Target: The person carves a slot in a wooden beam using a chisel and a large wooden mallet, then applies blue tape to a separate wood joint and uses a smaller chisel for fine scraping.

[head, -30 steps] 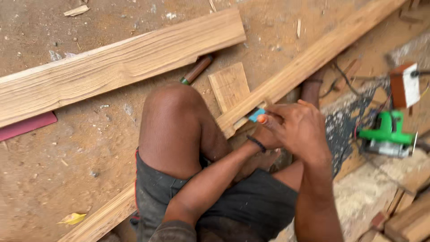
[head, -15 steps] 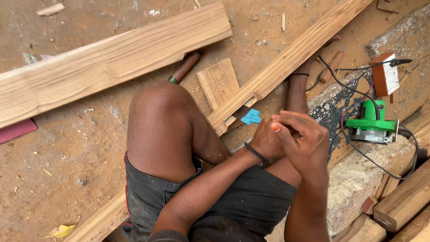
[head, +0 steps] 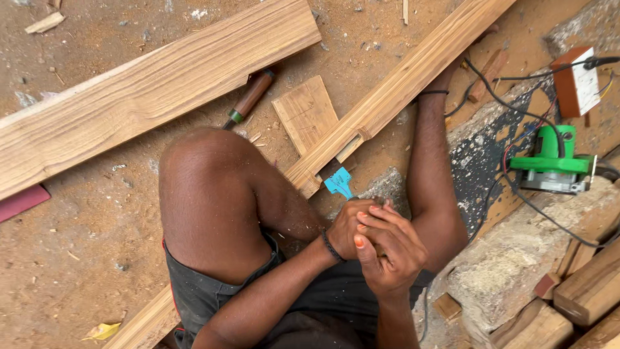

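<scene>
— So, what's my left hand (head: 349, 227) gripping?
— It's clenched on a blue-handled tool (head: 339, 182), pointing toward the notched plank (head: 394, 90) for bracing; my right hand (head: 391, 249) is clasped over, adding pressure.

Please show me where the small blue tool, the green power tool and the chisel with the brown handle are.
small blue tool (head: 338, 181), head view, on its flat blue end above the hands.
green power tool (head: 554, 154), head view, on its green housing.
chisel (head: 250, 97), head view, on the brown handle.
</scene>
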